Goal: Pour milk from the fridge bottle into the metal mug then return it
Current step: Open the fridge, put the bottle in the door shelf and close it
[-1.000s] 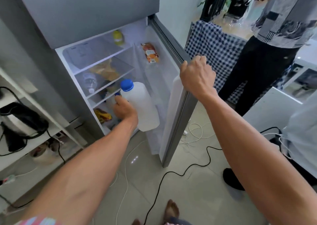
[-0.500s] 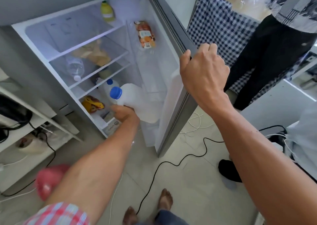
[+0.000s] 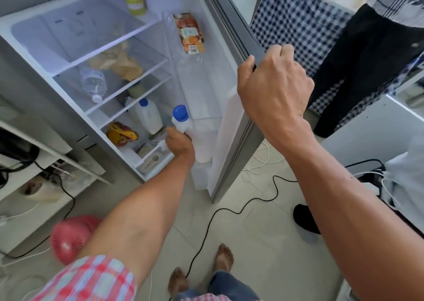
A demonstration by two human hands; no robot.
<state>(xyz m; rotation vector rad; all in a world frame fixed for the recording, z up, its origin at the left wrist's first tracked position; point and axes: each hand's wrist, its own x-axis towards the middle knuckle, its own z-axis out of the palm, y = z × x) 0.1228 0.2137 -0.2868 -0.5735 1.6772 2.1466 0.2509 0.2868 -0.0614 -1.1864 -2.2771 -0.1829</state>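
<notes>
The white milk bottle (image 3: 202,140) with a blue cap stands upright in the lowest rack of the open fridge door (image 3: 229,107). My left hand (image 3: 180,143) is wrapped around it just below the neck. My right hand (image 3: 273,87) grips the top edge of the fridge door and holds it open. A second white bottle with a blue cap (image 3: 146,117) stands on the bottom shelf inside the fridge. The metal mug is not in view.
A juice carton (image 3: 189,33) sits in the upper door rack, a yellow bottle (image 3: 135,0) on the top shelf. A black cable (image 3: 229,213) runs across the tiled floor by my bare feet. A red fan (image 3: 68,238) stands at left. Another person's legs (image 3: 358,71) are beyond the door.
My left hand has lowered the milk bottle from outside the fridge down into the door's bottom rack. My right hand has stayed on the door edge.
</notes>
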